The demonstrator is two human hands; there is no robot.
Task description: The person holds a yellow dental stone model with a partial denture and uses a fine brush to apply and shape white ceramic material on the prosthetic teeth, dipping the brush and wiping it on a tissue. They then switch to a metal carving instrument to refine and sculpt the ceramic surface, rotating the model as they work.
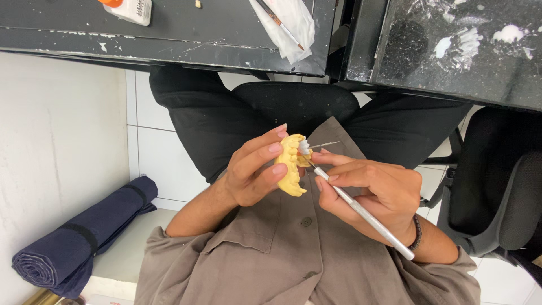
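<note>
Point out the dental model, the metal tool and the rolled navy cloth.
dental model (292, 172): head view, on the yellow cast's side, between the left fingers.
metal tool (361, 210): head view, mid-shaft of the silver handle in the right hand.
rolled navy cloth (79, 240): head view, middle of the roll.

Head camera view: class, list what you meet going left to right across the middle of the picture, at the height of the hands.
Rolled navy fabric → left hand → yellow dental model → right hand holding a silver-handled tool → black chair.
</note>
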